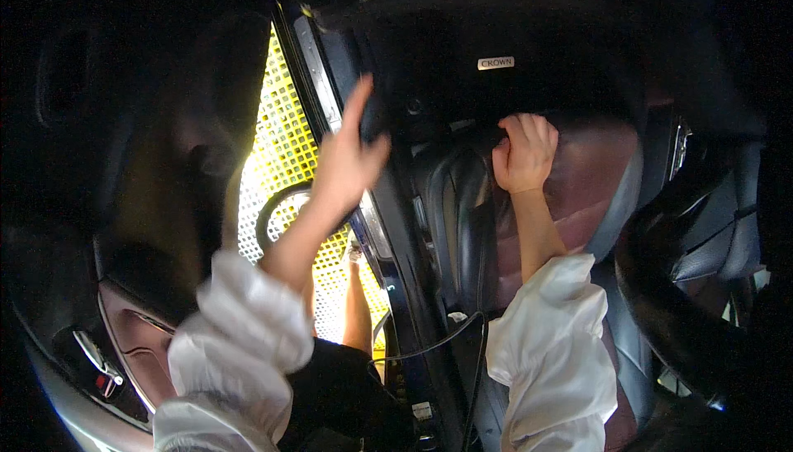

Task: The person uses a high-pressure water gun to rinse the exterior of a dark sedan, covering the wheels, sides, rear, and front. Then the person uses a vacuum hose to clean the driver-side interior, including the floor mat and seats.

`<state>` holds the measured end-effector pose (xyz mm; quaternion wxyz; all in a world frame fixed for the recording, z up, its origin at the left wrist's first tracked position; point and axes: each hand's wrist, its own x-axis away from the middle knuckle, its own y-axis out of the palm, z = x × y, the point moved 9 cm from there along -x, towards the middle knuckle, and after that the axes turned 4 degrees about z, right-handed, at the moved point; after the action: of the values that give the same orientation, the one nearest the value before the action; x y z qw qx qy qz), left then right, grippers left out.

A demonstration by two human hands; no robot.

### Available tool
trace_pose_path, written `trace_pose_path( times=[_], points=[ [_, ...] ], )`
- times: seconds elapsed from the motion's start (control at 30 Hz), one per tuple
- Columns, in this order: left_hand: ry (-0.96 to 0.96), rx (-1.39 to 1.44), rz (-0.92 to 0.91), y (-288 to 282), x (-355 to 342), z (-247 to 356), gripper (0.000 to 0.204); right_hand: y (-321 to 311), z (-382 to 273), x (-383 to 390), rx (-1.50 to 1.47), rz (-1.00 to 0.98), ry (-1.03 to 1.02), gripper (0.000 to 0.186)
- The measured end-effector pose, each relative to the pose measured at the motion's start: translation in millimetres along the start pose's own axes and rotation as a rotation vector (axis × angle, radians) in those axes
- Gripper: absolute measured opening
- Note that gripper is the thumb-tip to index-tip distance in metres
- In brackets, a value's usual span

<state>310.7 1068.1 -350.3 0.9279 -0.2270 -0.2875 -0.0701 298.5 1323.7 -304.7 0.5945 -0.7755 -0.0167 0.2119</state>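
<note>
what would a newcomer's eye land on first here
Probably the glaring yellow-and-white grid floor, left of centre, against the dark car interior. Next come the hands: the left hand, finger extended, over the doorway edge, and the right hand, curled, over the dark red seat.

There are two white sleeves (pixel 552 353), one red seat (pixel 599 163), one silver badge (pixel 496 63), one door (pixel 142 345) and one yellow grating (pixel 287 113).

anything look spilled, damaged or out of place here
A thin black cable loops loosely across the long dark door sill toward the dark-red and black leather-look seat, looking untidy. No spill or damage shows, though shadows hide much.
</note>
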Motion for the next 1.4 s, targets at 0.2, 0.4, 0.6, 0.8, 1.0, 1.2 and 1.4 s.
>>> trace_pose_path(
  times=[0.2, 0.4, 0.6, 0.8, 1.0, 1.2, 1.4],
  points=[
    [0.012, -0.122, 0.055, 61, 16, -59, 0.086, 6, -3, -1, 0.011, -0.028, -0.009, 0.025],
    [-0.154, 0.203, -0.236, 35, 119, -65, 0.083, 3, 1, 1, -0.011, -0.024, 0.023, 0.026],
    [-0.071, -0.059, 0.069, 1, -84, -13, 0.082, 3, 3, 3, 0.002, -0.022, 0.012, 0.026],
    [0.037, 0.001, 0.041, 95, -4, -47, 0.090, 5, 2, 3, -0.012, -0.027, 0.015, 0.026],
    [-0.152, 0.467, -0.176, 52, 36, -26, 0.086, 1, 5, 5, -0.014, -0.007, 0.009, 0.028],
    [-0.156, 0.291, 0.194, 26, -125, -22, 0.087, 1, -6, -5, -0.045, 0.023, -0.036, 0.027],
    [-0.112, 0.092, -0.122, 75, -30, -39, 0.092, 3, 7, 5, -0.021, 0.008, 0.021, 0.027]
  ],
)
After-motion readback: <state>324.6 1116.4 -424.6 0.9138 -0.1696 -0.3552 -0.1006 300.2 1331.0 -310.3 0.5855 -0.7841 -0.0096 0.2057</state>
